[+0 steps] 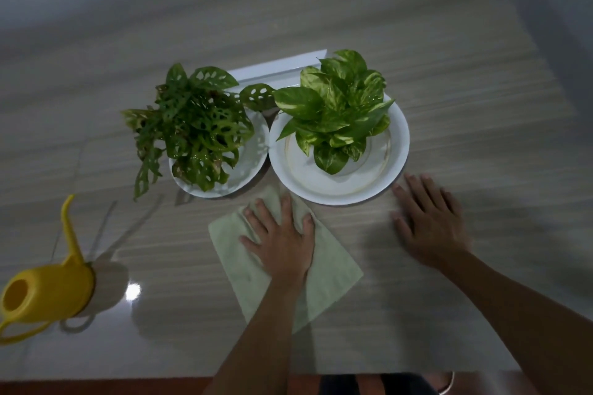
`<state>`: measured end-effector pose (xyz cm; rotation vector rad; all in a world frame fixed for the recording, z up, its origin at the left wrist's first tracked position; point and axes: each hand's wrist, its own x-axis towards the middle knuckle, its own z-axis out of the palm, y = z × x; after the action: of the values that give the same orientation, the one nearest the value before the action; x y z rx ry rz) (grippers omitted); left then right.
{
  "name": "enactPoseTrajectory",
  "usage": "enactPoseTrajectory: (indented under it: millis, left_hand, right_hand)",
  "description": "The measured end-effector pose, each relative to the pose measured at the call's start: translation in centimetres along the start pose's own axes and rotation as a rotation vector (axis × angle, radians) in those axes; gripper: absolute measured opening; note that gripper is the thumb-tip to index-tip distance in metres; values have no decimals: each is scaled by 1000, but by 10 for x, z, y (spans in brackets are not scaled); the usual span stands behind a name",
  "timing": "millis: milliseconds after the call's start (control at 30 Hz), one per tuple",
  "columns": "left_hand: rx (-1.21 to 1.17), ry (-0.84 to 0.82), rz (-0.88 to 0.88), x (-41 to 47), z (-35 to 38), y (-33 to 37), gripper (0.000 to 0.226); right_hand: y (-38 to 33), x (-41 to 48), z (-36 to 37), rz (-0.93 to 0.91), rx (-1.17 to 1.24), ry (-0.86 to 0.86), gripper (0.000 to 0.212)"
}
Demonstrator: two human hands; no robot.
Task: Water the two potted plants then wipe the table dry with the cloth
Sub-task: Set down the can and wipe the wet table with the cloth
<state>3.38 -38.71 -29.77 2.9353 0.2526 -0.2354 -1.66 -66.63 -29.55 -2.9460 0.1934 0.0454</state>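
Two potted plants stand side by side on white plates: a holey-leaved plant (192,125) on the left plate (253,163) and a variegated green-yellow plant (340,112) on the right plate (378,179). A pale green cloth (333,272) lies flat on the table (449,106) in front of them. My left hand (282,240) presses flat on the cloth, fingers spread. Flat on the bare table to the right rests my right hand (430,224), just below the right plate's rim, holding nothing.
A yellow watering can (48,292) stands at the near left, its long spout pointing away from me. A white box-like object (279,70) lies behind the plants. The table's front edge runs along the bottom of the view.
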Motion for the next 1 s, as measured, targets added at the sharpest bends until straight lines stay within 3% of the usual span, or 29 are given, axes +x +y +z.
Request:
enactPoseTrajectory:
  millis: [133,267,400,500,667,767,867,1000]
  left_hand:
    - [-17,25,-18,38,-8,9,74]
    - [30,31,57,24,-7,-2,72]
    - [55,19,323,-67,15,-4,71]
    - [123,-22,553,-84,19,7,75]
    - [100,19,388,-81,14,11,72]
    - [49,-56,550,-128,36,47,83]
    - [43,-9,689,-132,45,96,82]
    - [113,9,494,-86,31,99,70]
  right_hand:
    - [2,1,4,16,-17,5,61]
    - [4,2,6,0,-17,-9,60]
    - [4,3,2,4,5,-22,61]
    - [1,2,-4,-4,21,-57,62]
    - [26,8,-21,-51,148,-32,62]
    - [64,26,-37,6,119,-16,65]
    - [95,46,-48,19,51,-38,67]
    - [123,70,-50,28,-22,-72,63]
